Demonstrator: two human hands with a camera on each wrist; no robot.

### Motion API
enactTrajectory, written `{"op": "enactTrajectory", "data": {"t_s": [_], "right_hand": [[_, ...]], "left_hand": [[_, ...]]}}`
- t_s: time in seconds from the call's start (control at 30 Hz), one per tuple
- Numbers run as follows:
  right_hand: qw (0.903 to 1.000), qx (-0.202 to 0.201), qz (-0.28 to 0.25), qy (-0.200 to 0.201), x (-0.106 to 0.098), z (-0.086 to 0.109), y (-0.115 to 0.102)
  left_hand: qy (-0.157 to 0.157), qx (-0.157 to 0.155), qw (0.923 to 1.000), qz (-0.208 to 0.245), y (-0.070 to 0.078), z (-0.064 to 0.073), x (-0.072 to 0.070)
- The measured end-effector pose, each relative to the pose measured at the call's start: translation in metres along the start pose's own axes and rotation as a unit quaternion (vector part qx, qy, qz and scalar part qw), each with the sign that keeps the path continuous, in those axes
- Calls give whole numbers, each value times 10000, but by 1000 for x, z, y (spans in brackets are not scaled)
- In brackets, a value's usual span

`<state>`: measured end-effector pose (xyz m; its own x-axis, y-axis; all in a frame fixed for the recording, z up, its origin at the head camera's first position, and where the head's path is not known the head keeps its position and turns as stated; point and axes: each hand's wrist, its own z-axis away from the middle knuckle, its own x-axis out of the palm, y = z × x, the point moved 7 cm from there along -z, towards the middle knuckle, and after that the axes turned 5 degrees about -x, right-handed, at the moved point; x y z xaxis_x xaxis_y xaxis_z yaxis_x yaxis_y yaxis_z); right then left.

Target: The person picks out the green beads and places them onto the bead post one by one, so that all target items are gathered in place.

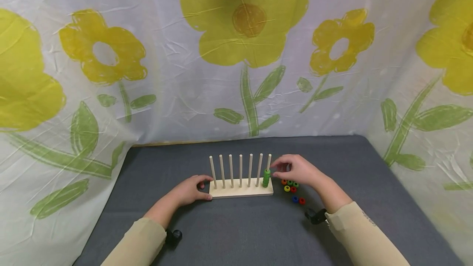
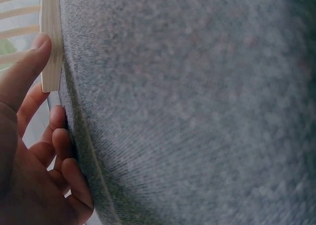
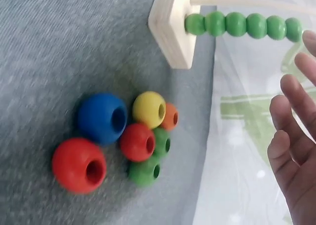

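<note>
A pale wooden peg board [image 1: 242, 192] carries a row of several upright pegs. Its left end is gripped by my left hand [image 1: 190, 191]; in the left wrist view the thumb [image 2: 42, 47] presses the front face and a finger reaches round the end. Green beads [image 1: 266, 178] are stacked on the rightmost peg, and the other pegs are bare. Beside that stack is my right hand [image 1: 295, 168], its fingers loosely bent near the upper beads. In the right wrist view, a fingertip [image 3: 309, 40] appears close to the top bead; the thumb is out of sight there.
Right of the board lie loose beads: a blue bead [image 3: 101, 118], a yellow bead [image 3: 148, 109], an orange bead [image 3: 170, 117], two red ones and two green ones. Grey cloth [image 1: 244, 233] covers the table. A flowered curtain [image 1: 166, 52] hangs behind and at both sides.
</note>
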<state>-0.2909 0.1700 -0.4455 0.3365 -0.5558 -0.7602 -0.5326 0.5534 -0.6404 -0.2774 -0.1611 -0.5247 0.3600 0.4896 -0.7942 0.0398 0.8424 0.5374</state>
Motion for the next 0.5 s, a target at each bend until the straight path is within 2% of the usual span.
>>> {"op": "enactTrajectory", "data": {"t_s": [0.5], "right_hand": [[9996,282,31,-38,-10,27,37]], "left_hand": [[18,134,9990,432,-4,-1,1]]}}
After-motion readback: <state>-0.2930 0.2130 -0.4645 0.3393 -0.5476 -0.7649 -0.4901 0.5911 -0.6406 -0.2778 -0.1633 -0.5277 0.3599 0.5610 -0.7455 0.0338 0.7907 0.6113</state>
